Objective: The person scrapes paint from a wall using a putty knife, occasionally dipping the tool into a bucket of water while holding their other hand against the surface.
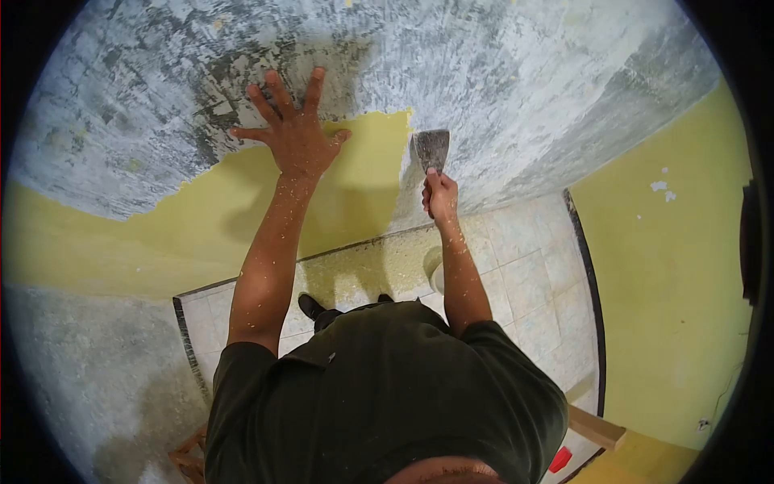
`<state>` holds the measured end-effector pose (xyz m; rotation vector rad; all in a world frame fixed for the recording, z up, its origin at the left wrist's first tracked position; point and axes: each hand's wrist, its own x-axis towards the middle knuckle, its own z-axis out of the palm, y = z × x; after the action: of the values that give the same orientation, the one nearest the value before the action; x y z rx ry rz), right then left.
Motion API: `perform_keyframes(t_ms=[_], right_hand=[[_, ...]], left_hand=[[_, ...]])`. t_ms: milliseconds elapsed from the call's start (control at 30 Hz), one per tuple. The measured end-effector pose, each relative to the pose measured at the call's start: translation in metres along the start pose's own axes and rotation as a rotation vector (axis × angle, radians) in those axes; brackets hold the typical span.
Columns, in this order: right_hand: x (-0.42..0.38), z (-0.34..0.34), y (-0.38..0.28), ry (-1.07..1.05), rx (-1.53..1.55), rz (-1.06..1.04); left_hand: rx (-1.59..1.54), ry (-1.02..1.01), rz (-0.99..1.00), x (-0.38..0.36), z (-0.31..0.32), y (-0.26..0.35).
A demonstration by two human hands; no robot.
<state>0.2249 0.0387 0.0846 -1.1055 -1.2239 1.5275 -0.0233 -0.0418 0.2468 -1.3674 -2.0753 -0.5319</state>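
Note:
My left hand (300, 137) is spread out against the wall, its fingers on the bare grey plaster (266, 48) and its palm near the ragged upper edge of the yellow paint (363, 161). In my right hand (440, 198) is a paint scraper (432, 148), gripped by its handle with the wide metal blade pointing up. The blade lies over scraped plaster, just right of the yellow paint's upright edge. Small yellow flakes dot both my forearms.
Yellow paint flakes cover the tiled floor (524, 282) below the wall, around my shoes (310, 306). A pale round container (438, 278) stands partly behind my right forearm. At right is another yellow wall (669, 266). A wooden piece (597, 426) and a red object (560, 460) lie lower right.

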Motion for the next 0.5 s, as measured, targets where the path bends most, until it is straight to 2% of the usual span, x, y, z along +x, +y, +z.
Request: perform_keyframes(t_ms=[67, 167, 233, 300, 400, 500], right_hand=[[0.004, 0.010, -0.003, 0.061, 0.012, -0.047], [0.007, 0.012, -0.023, 0.040, 0.010, -0.047], [0.002, 0.008, -0.005, 0.053, 0.019, -0.066], [-0.001, 0.005, 0.014, 0.085, -0.042, -0.029], [-0.001, 0.005, 0.004, 0.090, -0.012, 0.028], [0.000, 0.007, 0.002, 0.109, 0.012, 0.037]], left_hand=[[-0.049, 0.040, 0.005, -0.002, 0.004, -0.001], [-0.050, 0.056, 0.006, -0.002, 0.005, -0.001], [-0.054, 0.044, -0.001, -0.003, 0.003, 0.001], [-0.059, 0.046, -0.025, 0.001, 0.003, 0.002], [0.032, 0.021, 0.010, -0.005, 0.006, -0.001], [-0.084, 0.086, 0.000, -0.001, 0.008, 0.002]])
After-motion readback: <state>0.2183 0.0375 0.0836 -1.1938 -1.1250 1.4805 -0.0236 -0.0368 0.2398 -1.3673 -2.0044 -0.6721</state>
